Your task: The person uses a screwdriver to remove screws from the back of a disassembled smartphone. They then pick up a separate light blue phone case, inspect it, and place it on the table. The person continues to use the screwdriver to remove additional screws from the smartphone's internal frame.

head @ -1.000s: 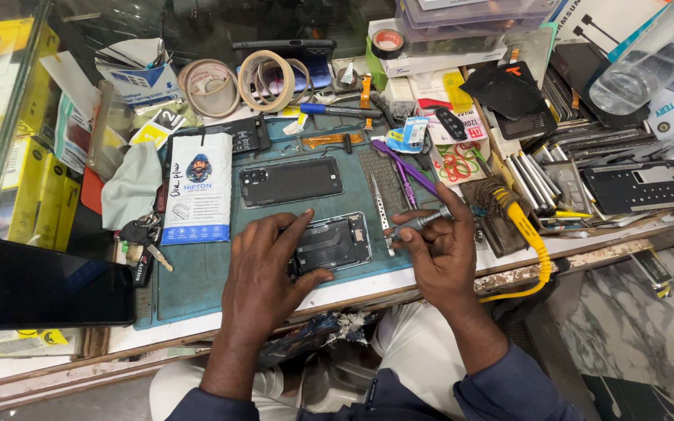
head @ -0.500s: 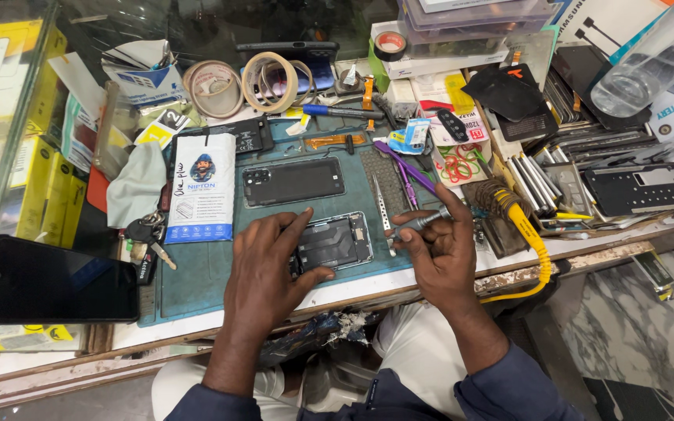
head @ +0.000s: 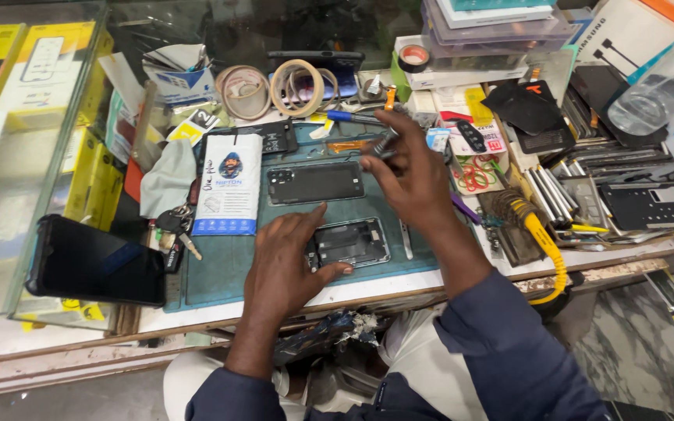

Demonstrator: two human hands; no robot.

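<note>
Head view, left hand: your left hand (head: 286, 253) lay flat and spread on the green work mat (head: 220, 265), palm down, wrist bent back toward your body. Its index finger pointed up the mat and its thumb pressed the lower left corner of the opened phone frame (head: 350, 242), steadying it rather than gripping it.

Head view, right hand: your right hand (head: 409, 173) was raised above the mat, forearm slanting up from the dark blue sleeve (head: 509, 351). Thumb and fingers were pinched narrow on a thin metal tool, probably tweezers (head: 380, 146), the tip pointing up and left.

Phone frame: it lay face down near the front edge of the mat, just left of a slim metal pry tool (head: 406, 238), internals exposed.

Back cover: the dark phone back cover (head: 315, 182) lay flat above the frame, between your two hands, apart from both.

Around the hands: a white printed packet (head: 229, 184) lay on the mat's left part, keys (head: 175, 226) just beside it, and a black phone (head: 97, 261) sat on the glass counter farther left. Tape rolls (head: 271, 90) stood behind the mat. A yellow-handled soldering iron (head: 540, 238) lay at the right.

Hard to tell: your right hand hid most of the tool, so its exact kind was uncertain. Your left palm covered the mat beneath it. The clutter at the right was too dense to sort out.
</note>
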